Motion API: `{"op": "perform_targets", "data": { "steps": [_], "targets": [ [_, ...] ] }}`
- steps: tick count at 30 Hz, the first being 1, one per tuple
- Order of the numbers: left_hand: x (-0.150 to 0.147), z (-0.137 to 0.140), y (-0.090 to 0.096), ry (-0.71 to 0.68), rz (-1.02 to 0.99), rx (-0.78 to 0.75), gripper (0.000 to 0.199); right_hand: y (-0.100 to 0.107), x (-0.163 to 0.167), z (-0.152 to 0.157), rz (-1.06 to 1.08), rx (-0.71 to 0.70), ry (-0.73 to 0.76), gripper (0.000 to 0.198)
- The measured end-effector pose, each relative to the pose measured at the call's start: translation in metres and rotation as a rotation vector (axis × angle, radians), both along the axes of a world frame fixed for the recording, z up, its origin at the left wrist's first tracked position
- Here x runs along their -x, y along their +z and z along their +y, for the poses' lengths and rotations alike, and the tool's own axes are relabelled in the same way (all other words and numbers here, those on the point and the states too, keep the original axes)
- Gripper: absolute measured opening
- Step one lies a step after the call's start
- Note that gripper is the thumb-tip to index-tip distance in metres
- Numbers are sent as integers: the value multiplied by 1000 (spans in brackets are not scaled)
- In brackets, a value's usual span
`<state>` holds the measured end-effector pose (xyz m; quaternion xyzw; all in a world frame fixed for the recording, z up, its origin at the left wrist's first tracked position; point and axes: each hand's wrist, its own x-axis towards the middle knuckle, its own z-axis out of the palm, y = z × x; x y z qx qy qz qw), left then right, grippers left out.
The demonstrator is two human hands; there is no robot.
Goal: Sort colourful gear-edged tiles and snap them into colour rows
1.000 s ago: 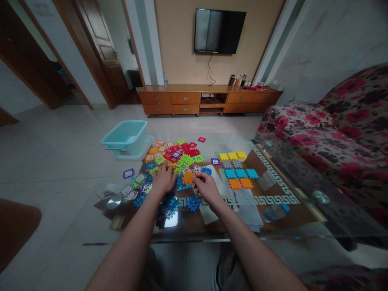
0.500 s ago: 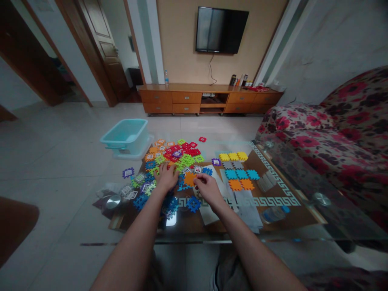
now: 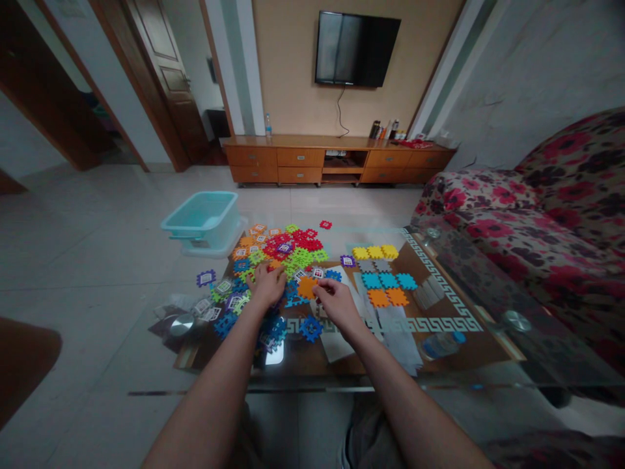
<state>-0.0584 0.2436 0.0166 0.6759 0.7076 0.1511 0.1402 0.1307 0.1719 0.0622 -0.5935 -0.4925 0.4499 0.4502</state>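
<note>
Between the thumb and fingers of my right hand [image 3: 338, 301] is an orange interlocking tile [image 3: 307, 287], held over the near side of the pile. My left hand [image 3: 267, 286] rests palm down on the heap of tiles, fingers apart. Just beyond its fingertips lies another orange tile [image 3: 276, 263], partly hidden. Around it spread green tiles [image 3: 299, 262], red tiles [image 3: 310, 242] and blue tiles [image 3: 276, 331]. To the right, stacked or laid in rows, are yellow tiles [image 3: 375, 252], grey tiles [image 3: 374, 266], light blue tiles [image 3: 388, 281] and orange tiles [image 3: 388, 298].
The glass table [image 3: 469, 361] bears paper sheets [image 3: 401, 339], a lying water bottle [image 3: 443, 345] and a phone [image 3: 276, 353] near the front. A turquoise bin [image 3: 205, 225] stands at the far left. A floral sofa [image 3: 517, 228] flanks the right side.
My left hand has shifted very slightly on the pile, and more of the orange tile by its fingertips shows. The right hand keeps its orange tile in nearly the same spot.
</note>
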Motion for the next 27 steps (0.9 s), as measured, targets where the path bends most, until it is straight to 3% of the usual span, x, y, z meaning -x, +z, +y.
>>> {"op": "perform_targets", "data": {
  "steps": [19, 27],
  "targets": [
    [-6, 5, 9, 59, -133, -100, 31, 0, -6, 5, 23, -28, -31, 27],
    [-9, 3, 6, 37, -84, -18, 34, -2, -5, 5, 9, -63, -43, 26]
  ]
}}
